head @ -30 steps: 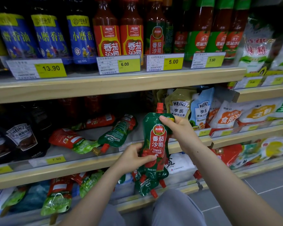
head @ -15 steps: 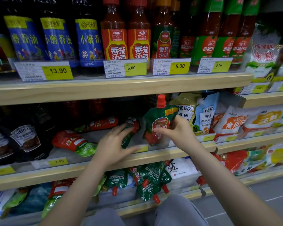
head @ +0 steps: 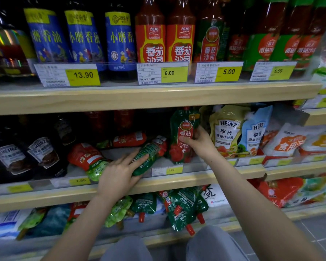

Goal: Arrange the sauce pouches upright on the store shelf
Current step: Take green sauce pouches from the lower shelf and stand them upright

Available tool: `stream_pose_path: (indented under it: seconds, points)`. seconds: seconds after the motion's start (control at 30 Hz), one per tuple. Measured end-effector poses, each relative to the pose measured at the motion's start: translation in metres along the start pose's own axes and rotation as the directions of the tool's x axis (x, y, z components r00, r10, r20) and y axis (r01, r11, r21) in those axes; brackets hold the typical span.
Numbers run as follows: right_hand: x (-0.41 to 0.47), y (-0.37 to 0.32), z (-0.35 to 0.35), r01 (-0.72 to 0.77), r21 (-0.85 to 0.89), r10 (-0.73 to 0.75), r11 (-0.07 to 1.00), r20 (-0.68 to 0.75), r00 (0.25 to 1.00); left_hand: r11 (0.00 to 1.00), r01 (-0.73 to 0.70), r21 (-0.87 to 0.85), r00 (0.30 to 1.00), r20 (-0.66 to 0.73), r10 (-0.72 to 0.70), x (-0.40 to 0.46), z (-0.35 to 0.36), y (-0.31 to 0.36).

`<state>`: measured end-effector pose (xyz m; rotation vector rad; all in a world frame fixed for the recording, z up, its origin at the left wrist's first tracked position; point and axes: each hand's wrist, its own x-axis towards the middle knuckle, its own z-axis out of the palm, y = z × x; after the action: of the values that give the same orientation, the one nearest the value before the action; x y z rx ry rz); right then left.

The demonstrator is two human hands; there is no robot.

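A green tomato ketchup pouch (head: 183,136) stands upright on the middle shelf (head: 177,183), cap up under the shelf above. My right hand (head: 199,143) grips its front and right edge. Just left of it a second green pouch (head: 151,154) lies flat, slanting toward the shelf's front. My left hand (head: 119,176) rests on its lower end, fingers spread along it. A red and green pouch (head: 88,161) lies flat further left, and another red one (head: 128,140) lies behind. More green pouches (head: 183,208) lie heaped on the bottom shelf, caps pointing down.
Dark Heinz bottles (head: 38,153) stand at the left of the middle shelf. Heinz salad dressing pouches (head: 228,132) stand upright right of my right hand. Sesame oil and ketchup bottles (head: 151,34) fill the top shelf. My knees (head: 211,243) are below.
My right hand has lifted the green pouch from in front of the bottom shelf and stood it on the middle shelf. My left hand left it and moved onto the flat-lying green pouch.
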<state>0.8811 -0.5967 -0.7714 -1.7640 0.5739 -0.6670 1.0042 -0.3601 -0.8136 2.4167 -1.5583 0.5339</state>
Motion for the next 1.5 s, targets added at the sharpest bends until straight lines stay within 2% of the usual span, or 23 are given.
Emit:
stream_pose_path:
  seconds: [0.07, 0.13, 0.2, 0.27, 0.4, 0.87, 1.03, 1.17, 1.27, 1.37, 1.43, 1.5]
  points:
    - [-0.008, 0.003, 0.002, -0.027, -0.056, 0.023, 0.998, -0.068, 0.997, 1.000, 0.001, -0.010, 1.000, 0.002, -0.001, 0.000, 0.000, 0.001]
    - [-0.021, 0.005, 0.008, -0.047, -0.196, 0.005, 0.979, -0.213, 0.977, 1.000, -0.002, -0.004, 1.000, -0.002, 0.002, -0.001, -0.002, 0.002]
    - [-0.032, 0.006, 0.016, -0.051, -0.394, -0.082, 0.918, -0.313, 0.946, 1.000, -0.003, 0.004, 1.000, -0.005, 0.003, 0.000, -0.003, 0.002]
    - [-0.035, 0.008, 0.022, -0.054, -0.515, -0.142, 0.856, -0.334, 0.932, 1.000, -0.009, 0.015, 1.000, -0.016, 0.010, -0.001, -0.002, 0.003]
    - [-0.026, 0.008, 0.021, -0.062, -0.461, -0.102, 0.885, -0.323, 0.941, 1.000, -0.017, 0.026, 0.999, -0.027, 0.017, -0.001, 0.001, 0.002]
    - [0.029, 0.016, 0.018, -0.177, -0.463, -0.009, 0.869, -0.371, 0.929, 0.997, -0.033, 0.062, 0.997, -0.067, 0.037, -0.001, 0.002, 0.004]
    - [0.025, 0.015, 0.015, -0.120, -0.387, -0.006, 0.914, -0.308, 0.951, 0.997, -0.048, 0.068, 0.996, -0.066, 0.053, -0.003, -0.002, 0.004]
    - [-0.007, 0.011, 0.007, 0.022, -0.331, -0.104, 0.943, -0.230, 0.968, 0.998, -0.031, -0.046, 0.993, -0.113, 0.025, -0.006, -0.004, 0.005]
    - [-0.040, 0.011, 0.009, 0.193, -0.408, -0.221, 0.892, -0.022, 0.975, 0.990, -0.055, -0.128, 0.981, -0.194, 0.029, -0.008, -0.007, 0.009]
    - [-0.061, 0.013, 0.019, 0.337, -0.445, -0.278, 0.830, 0.194, 0.941, 0.980, -0.096, -0.177, 0.955, -0.295, 0.041, -0.011, -0.012, 0.022]
    - [-0.068, 0.013, 0.031, 0.377, -0.427, -0.280, 0.822, 0.273, 0.920, 0.971, -0.101, -0.218, 0.939, -0.343, 0.020, -0.013, -0.017, 0.032]
    - [-0.070, 0.013, 0.041, 0.403, -0.420, -0.305, 0.813, 0.282, 0.910, 0.961, -0.119, -0.248, 0.923, -0.384, 0.015, -0.014, -0.024, 0.041]
